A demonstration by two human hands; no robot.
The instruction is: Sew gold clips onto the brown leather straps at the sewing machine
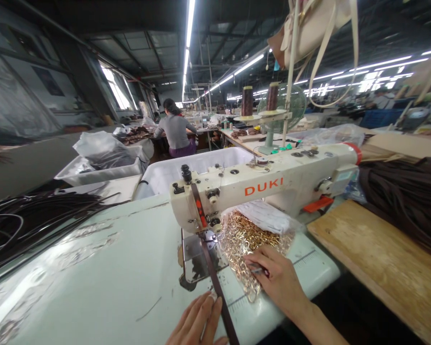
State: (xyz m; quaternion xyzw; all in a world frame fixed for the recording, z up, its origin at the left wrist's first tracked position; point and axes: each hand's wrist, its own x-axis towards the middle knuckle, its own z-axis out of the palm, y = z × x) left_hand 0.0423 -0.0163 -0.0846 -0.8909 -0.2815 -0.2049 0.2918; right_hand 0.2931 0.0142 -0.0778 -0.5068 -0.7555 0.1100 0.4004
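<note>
A cream sewing machine point(262, 187) marked DUKI stands on the pale green table point(104, 268). A narrow dark brown strap point(215, 282) runs from under its presser foot toward me. My left hand point(197, 323) lies with fingers flat on the table, touching the strap near the front edge. My right hand point(276, 278) is closed around a small dark tool, resting at the edge of a heap of gold metal rings point(244, 239) under the machine arm.
Several dark straps point(28, 220) lie at the left, more dark material point(409, 201) at the right behind a wooden board point(380, 263). White bins point(201, 165) stand behind the table. A person point(175, 129) sits at a far bench. Thread cones point(247, 101) and a fan point(280, 108) stand behind the machine.
</note>
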